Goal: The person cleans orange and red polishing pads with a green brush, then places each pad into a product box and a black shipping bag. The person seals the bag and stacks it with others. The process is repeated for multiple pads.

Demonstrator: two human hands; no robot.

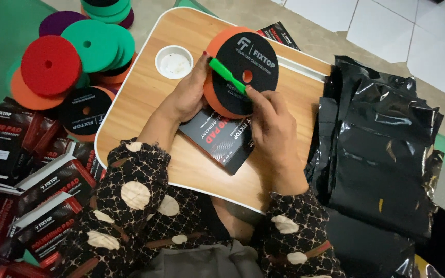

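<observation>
Left hand [189, 92] tilts orange pad [240, 72] upright; green stick [226, 75] lies diagonally.

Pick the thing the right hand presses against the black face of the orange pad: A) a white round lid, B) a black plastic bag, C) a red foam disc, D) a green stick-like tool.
D: the right hand holds a green stick-like tool across the black face of the orange pad, which the left hand steadies.

a home packing spot on a tiled floor [387, 25]: stacked boxes [37, 190], foam pads [78, 46], black bags [382, 149].
</observation>
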